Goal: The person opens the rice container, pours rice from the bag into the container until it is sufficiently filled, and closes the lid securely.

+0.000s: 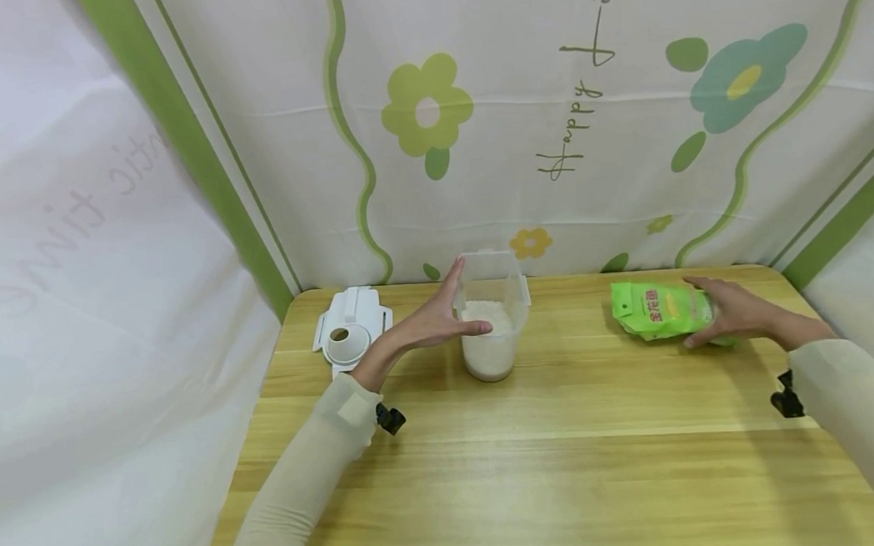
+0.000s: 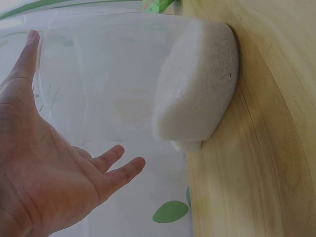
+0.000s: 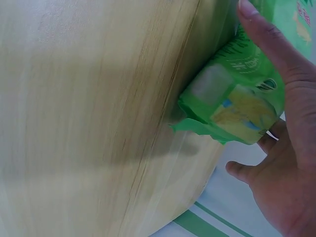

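Note:
A clear plastic container (image 1: pixel 489 349), partly filled with white grains that look like rice, stands upright on the table. My left hand (image 1: pixel 440 316) spreads around its left side, thumb at the front and a finger by the far rim. In the left wrist view its fingers (image 2: pixel 126 175) look straight, and some are hidden. Farther right, a green printed bag (image 1: pixel 660 309) lies on its side. My right hand (image 1: pixel 740 313) grips its right end, the thumb on the near side. The right wrist view shows other fingers partly hidden behind the bag (image 3: pixel 242 94).
A white lid-like plastic part (image 1: pixel 352 307) with a round white spout or cup on it lies at the left back, beside my left forearm. The wooden table (image 1: pixel 555 491) ends at a patterned curtain (image 1: pixel 504 135) behind, with more curtain at both sides.

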`<state>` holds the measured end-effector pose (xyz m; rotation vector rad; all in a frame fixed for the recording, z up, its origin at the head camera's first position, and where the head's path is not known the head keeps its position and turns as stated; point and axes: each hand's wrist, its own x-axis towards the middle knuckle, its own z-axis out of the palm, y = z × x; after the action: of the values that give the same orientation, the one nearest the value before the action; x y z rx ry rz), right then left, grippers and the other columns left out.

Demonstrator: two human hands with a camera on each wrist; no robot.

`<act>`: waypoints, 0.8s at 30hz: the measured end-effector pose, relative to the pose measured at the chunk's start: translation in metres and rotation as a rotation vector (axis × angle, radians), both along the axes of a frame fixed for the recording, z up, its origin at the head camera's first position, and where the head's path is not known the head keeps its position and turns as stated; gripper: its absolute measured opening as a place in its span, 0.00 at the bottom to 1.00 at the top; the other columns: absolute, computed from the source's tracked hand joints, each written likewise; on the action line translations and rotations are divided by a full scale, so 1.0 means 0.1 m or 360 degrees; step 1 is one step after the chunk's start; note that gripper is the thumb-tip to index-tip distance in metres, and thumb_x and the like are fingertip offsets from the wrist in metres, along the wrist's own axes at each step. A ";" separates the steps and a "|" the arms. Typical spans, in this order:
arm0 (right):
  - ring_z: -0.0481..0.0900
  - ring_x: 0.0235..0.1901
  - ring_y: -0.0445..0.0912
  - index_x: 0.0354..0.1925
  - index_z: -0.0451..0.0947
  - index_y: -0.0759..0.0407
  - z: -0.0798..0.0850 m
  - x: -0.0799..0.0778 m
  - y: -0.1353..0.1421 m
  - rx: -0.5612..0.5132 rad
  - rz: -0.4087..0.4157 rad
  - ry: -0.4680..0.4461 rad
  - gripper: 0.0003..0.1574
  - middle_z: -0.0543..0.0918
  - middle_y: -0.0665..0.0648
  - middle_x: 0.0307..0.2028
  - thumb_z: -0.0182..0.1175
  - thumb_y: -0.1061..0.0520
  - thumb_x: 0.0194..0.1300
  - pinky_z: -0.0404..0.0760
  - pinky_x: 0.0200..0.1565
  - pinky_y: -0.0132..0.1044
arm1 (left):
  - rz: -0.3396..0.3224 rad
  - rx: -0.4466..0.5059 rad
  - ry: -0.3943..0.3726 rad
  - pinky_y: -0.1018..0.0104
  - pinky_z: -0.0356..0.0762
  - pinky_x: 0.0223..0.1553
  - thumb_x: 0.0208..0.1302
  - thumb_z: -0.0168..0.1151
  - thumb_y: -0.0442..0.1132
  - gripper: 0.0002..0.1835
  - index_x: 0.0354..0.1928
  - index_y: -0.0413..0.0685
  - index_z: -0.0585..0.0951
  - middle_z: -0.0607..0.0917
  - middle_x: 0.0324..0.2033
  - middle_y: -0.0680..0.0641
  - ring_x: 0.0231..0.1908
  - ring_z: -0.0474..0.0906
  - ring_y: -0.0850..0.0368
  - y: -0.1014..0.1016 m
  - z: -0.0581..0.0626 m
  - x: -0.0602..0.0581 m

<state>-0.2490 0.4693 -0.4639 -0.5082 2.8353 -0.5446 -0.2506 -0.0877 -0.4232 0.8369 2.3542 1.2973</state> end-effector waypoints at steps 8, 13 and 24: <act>0.61 0.68 0.82 0.79 0.51 0.78 0.06 0.04 -0.03 -0.0011 0.0043 -0.0006 0.79 0.60 0.87 0.72 0.86 0.43 0.48 0.66 0.61 0.79 | 0.0002 0.0011 -0.0028 0.41 0.45 0.81 0.53 0.69 0.80 0.78 0.84 0.60 0.25 0.26 0.84 0.53 0.84 0.34 0.46 -0.01 0.00 0.01; 0.62 0.68 0.82 0.78 0.53 0.79 0.10 0.06 -0.07 -0.0008 0.0056 0.0022 0.78 0.61 0.87 0.72 0.86 0.42 0.48 0.65 0.63 0.79 | 0.0010 0.0002 -0.0024 0.42 0.46 0.81 0.48 0.68 0.83 0.80 0.85 0.58 0.25 0.26 0.84 0.54 0.84 0.34 0.46 -0.02 -0.01 0.01; 0.60 0.70 0.80 0.79 0.53 0.76 0.22 0.03 -0.17 -0.0013 0.0011 0.0091 0.75 0.59 0.84 0.74 0.83 0.40 0.54 0.64 0.64 0.78 | 0.0016 -0.0020 0.0001 0.42 0.46 0.81 0.45 0.66 0.86 0.82 0.85 0.54 0.26 0.27 0.85 0.50 0.84 0.37 0.46 -0.01 -0.02 -0.01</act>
<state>-0.2463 0.4521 -0.4416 -0.5430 2.8855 -0.5494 -0.2512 -0.0885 -0.4251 0.8226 2.3678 1.2849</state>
